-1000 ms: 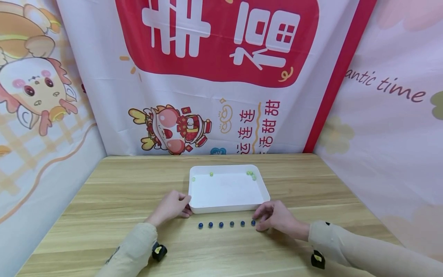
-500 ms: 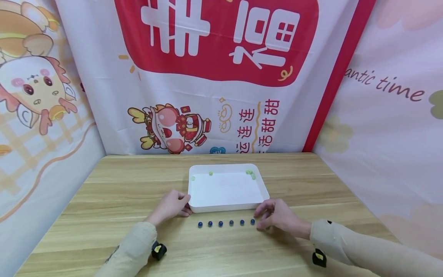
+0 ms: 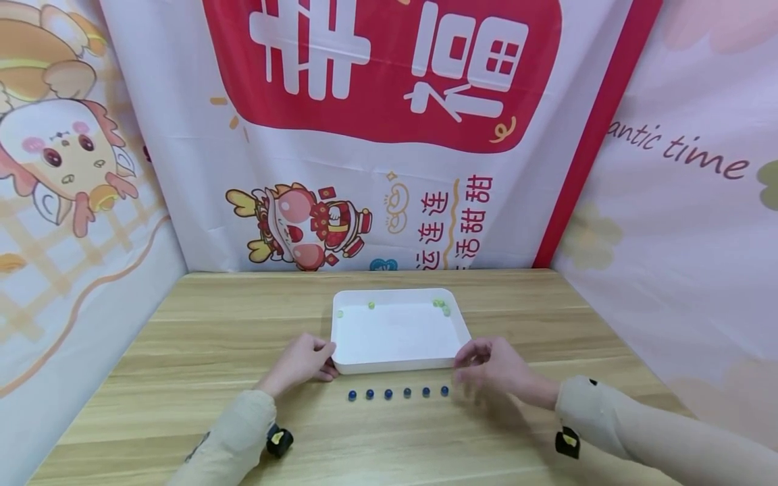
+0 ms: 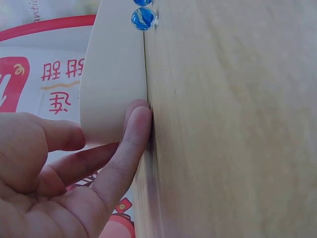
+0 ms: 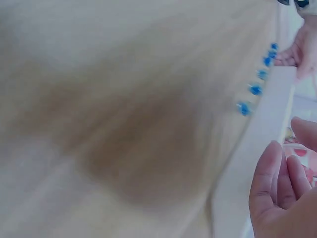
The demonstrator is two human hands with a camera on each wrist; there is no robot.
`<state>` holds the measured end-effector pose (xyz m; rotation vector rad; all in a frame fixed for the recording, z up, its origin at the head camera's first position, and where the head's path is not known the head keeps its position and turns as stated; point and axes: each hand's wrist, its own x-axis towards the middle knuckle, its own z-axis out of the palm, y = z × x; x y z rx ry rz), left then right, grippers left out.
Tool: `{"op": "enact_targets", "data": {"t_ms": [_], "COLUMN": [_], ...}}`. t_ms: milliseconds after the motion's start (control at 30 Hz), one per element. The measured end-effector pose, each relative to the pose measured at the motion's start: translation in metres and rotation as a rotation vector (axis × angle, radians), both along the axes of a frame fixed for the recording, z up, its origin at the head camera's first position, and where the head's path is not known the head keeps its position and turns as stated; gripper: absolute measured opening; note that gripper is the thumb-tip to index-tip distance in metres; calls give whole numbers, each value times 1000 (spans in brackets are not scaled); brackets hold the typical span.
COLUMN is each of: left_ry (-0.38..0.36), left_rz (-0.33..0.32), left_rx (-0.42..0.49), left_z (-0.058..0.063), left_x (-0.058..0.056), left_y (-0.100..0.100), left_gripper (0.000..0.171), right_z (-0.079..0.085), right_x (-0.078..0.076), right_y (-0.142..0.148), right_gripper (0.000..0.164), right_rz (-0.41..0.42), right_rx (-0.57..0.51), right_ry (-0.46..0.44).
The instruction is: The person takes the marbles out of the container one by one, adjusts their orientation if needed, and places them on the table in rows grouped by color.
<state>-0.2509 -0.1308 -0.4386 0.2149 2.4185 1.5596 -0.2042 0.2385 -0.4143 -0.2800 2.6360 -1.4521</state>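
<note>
My left hand (image 3: 306, 359) holds the near left corner of a shallow white tray (image 3: 389, 366). In the left wrist view, the thumb (image 4: 67, 135) is at the tray's rim and the fingers (image 4: 130, 148) lie against its side, low by the tabletop. My right hand (image 3: 500, 368) hovers by the near right corner, thumb and fingers apart and nothing between them; whether it touches the tray I cannot tell. A straight row of several blue marbles (image 3: 389, 394) runs along the tray's near side. Several yellow-green marbles (image 3: 446, 311) lie inside, along the far edge and in the far corners.
The tray stands on a wood-grain table (image 3: 243, 304). Behind it hangs a printed cloth (image 3: 389, 148) with red and white lettering, and patterned cloths flank both sides. A black strap-like device (image 3: 279, 442) sits at the left cuff.
My right hand has moved up and to the right, away from the last blue marble of the row. The left hand, tray and marbles stay where they were.
</note>
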Motion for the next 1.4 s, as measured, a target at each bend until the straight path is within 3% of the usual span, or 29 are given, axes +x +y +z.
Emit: {"op": "enact_targets", "data": {"t_ms": [433, 733, 900, 1133, 1400], "left_ry": [-6, -5, -3, -6, 0], "left_rz": [10, 13, 3, -4, -17], "left_rx": [3, 16, 9, 24, 42], "left_z": [-1, -1, -1, -2, -1], "left_x": [0, -1, 0, 0, 0], "left_y": [-3, -3, -2, -1, -2], "left_gripper": [27, 27, 28, 28, 28], "right_z": [56, 84, 77, 52, 33], "right_x": [-36, -71, -98, -132, -156], "right_y": [-32, -73, -100, -131, -150], "right_gripper": [32, 27, 23, 23, 23], "right_rz": [42, 113, 174, 267, 263], "right_rx": [-164, -73, -105, -94, -154], "right_ry": [3, 167, 162, 84, 13]}}
